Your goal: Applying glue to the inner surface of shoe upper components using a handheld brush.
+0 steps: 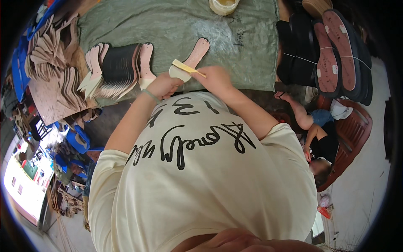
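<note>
On the green-covered table in front of me lies a shoe insole (pixel 199 51), pinkish-tan toward its far end and cream at the near end. My left hand (pixel 165 85) is closed on the insole's cream near end, with its fingers bent in. A yellow brush (pixel 182 66) lies across the cream part, its handle gripped in my right hand (pixel 216 80). The brush's underside is turned down, so its bristles cannot be made out. To the left, a fanned row of insoles (pixel 121 67) with dark edges and cream ends leans together.
A tub (pixel 223 6) stands at the table's far edge. Stacked sole-shaped pieces (pixel 54 54) fill a board at left. Bound dark and reddish soles (pixel 342 50) lie at right. Beyond them a person (pixel 323 138) sits on a reddish-brown chair (pixel 357 130).
</note>
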`<state>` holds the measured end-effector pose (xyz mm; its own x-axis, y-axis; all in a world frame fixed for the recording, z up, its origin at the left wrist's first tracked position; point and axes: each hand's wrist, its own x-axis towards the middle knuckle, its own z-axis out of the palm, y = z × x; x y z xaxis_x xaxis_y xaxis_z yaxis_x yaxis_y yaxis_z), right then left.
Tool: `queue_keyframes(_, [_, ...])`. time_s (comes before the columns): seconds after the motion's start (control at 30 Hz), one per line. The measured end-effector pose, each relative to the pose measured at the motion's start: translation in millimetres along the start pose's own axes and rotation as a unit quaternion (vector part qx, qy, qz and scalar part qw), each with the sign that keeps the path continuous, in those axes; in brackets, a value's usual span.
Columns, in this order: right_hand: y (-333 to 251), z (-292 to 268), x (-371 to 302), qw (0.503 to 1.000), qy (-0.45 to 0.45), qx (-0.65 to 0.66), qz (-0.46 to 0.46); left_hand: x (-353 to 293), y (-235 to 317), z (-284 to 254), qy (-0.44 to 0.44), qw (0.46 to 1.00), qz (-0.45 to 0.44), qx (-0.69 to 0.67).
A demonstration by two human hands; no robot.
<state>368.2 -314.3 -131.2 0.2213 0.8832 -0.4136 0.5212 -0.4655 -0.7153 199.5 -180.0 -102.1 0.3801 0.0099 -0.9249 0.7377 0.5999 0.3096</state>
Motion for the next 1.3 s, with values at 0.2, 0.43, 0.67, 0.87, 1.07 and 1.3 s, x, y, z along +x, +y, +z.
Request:
queue_keyframes(0.2, [15.6,34.5,5.0,0.925,-0.072,0.367,0.072,0.5,-6.1,6.7,0.020,0.999,0.035,0.021])
queue_keyframes(0.43, [-0.9,17.5,-1.3,0.984,-0.019,0.147,0.098,8.1,-18.4,9.1,0.032,0.999,0.033,0.008])
queue_keyframes(0.67, [15.7,-14.2,-9.3,0.987,0.128,-0.099,-0.016,-1.0,-9.3,11.3,0.018,0.997,-0.010,-0.070])
queue_keyframes(0.87, [31.0,-13.6,-45.4,0.988,0.131,-0.083,0.005,4.5,-13.0,7.0,-0.007,0.988,-0.046,-0.148])
queue_keyframes(1.07, [54.6,-8.7,-15.6,0.976,0.146,-0.121,0.110,8.0,-18.5,2.2,-0.048,0.985,-0.063,-0.156])
queue_keyframes(1.3, [50.6,-36.4,-13.6,0.940,0.254,0.181,0.136,-50.1,-7.1,-16.4,-0.020,0.991,0.054,-0.120])
